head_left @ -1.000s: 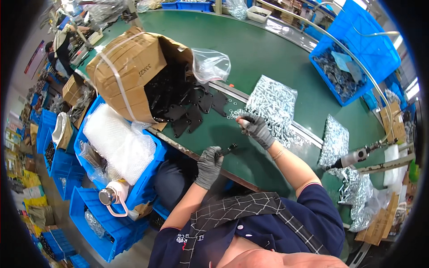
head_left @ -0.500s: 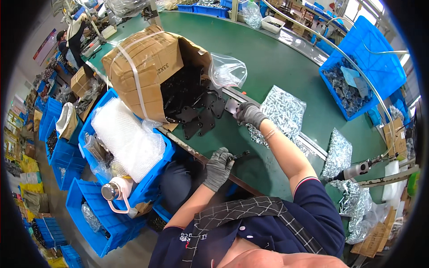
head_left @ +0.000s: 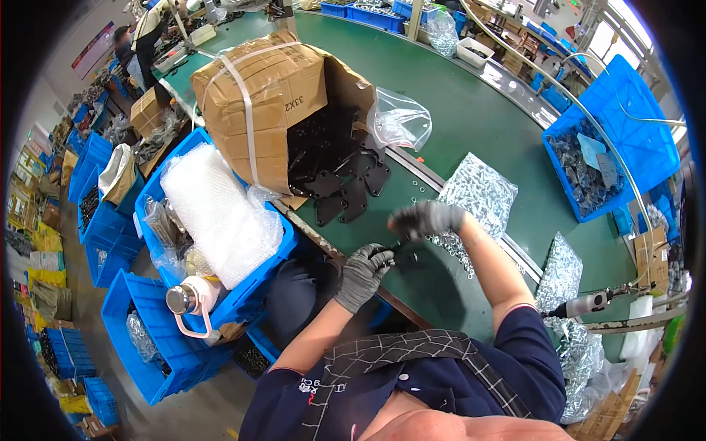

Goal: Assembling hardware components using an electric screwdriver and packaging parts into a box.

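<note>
Both gloved hands meet above the table (head_left: 471, 110), just inside its near edge. Fingers of the left hand (head_left: 362, 276) are curled closed on a small dark part (head_left: 398, 245), whose end shows at the fingertips. Right over it, the right hand (head_left: 425, 221) is blurred, its fingers bent down; whether it grips the part or holds something of its own, I cannot tell.

For good work here, the left hand would best keep a firm, low grip close to the exposed end, with the right fingers coming straight onto that end, not from the side, so that nothing small slips away.

The part seems slim. As far as it shows, its long axis slants from the left fist toward the table's far right, the free end pointing at the right hand; most of its length is hidden.

Beyond the hands, black plates (head_left: 355, 197) lie before a cardboard box (head_left: 268, 95) by the near left edge, while a clear bag of bolts (head_left: 478, 187) lies flat on the table past the right hand.
</note>
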The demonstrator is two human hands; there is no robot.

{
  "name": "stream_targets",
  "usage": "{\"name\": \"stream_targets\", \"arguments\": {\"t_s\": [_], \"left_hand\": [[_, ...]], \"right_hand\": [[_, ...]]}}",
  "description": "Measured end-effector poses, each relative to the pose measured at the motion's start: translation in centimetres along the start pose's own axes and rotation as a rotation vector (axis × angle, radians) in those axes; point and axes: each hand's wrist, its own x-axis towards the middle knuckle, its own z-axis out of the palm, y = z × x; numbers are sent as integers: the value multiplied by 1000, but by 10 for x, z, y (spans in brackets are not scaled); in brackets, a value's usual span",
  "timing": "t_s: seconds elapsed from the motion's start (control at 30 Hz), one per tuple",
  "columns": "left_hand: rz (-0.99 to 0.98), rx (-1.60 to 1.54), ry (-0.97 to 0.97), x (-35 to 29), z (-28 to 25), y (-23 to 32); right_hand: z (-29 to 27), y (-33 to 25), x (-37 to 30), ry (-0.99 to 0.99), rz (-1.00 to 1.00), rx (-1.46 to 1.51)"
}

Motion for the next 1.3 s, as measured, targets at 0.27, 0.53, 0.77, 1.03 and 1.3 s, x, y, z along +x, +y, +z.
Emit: {"name": "stream_targets", "arguments": {"t_s": [0.27, 0.53, 0.77, 1.03, 1.3], "left_hand": [[-155, -204, 371, 3, -2, 0], [55, -19, 198, -10, -3, -5], [53, 105, 295, -12, -7, 7], [-48, -1, 269, -12, -4, 5], [-54, -169, 202, -13, -2, 4]], "right_hand": [[15, -40, 116, 105, 253, -396], [50, -36, 132, 321, 400, -545], [51, -26, 101, 318, 238, -793], [27, -26, 69, 101, 213, -813], [34, -4, 64, 318, 248, -620]]}}
